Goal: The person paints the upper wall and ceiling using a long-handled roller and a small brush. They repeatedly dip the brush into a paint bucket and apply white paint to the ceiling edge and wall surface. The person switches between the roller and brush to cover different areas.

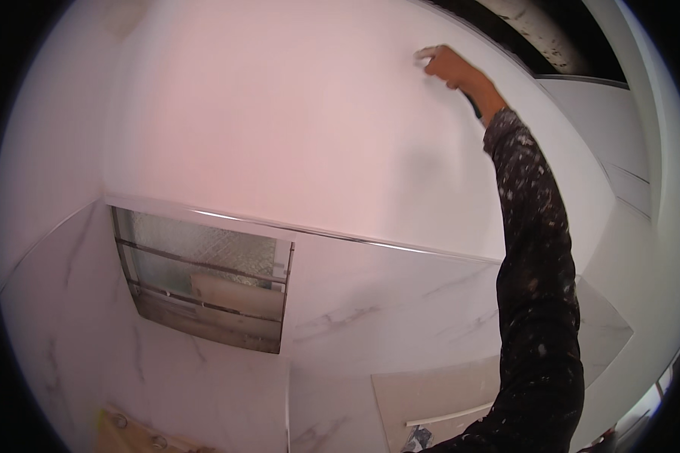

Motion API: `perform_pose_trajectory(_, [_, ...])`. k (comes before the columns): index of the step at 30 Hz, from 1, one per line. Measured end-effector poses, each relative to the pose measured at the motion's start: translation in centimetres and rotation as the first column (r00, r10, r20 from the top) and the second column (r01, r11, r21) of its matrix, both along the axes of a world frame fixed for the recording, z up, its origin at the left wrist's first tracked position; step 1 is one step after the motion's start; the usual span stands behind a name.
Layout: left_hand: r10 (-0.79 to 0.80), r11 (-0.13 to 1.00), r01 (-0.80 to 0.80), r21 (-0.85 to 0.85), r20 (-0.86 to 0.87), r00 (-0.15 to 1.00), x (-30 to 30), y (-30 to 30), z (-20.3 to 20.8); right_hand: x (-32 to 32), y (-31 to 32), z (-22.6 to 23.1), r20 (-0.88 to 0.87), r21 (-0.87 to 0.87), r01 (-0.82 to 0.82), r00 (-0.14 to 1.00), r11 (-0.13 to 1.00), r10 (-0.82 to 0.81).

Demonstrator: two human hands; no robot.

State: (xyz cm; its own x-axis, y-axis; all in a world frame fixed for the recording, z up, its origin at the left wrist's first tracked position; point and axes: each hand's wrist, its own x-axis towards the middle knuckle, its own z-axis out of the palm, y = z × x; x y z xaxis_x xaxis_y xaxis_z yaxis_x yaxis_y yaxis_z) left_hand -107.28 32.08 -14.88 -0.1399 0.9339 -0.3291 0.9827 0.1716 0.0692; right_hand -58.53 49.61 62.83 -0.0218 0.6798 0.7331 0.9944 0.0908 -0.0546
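Note:
My right arm, in a dark sleeve spattered with white specks, reaches up from the lower edge. At its end my right hand is at the white panel overhead, near that panel's upper right edge. The fingers are bent and drawn together, pointing left, and look pale at the tips. Whether a small thing is between them or they are only coated in white, I cannot make out. A short black strip shows beside the wrist. My left hand is out of the picture.
A shiny metal trim strip divides the white panel from marble-patterned wall panels. Left of centre is a barred window with textured glass. A dark gap with a pipe lies upper right. A yellowish board shows lower left.

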Motion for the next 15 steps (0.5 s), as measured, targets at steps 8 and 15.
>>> perform_pose_trajectory(8, [-0.122, 0.816, 0.18, 0.55, -0.141, 0.982, -1.4, -0.6, -4.6, -6.6, -12.4, -28.2, 0.086, -0.244, -0.372, 0.912, 0.896, 0.402])
perform_pose_trajectory(15, [-0.528, 0.7, 0.088, 0.709, 0.43, 0.732, 5.7, -3.2, -0.9, -14.0, -24.7, -49.3, -0.017, -0.306, -0.806, 0.536, 0.506, 0.844])
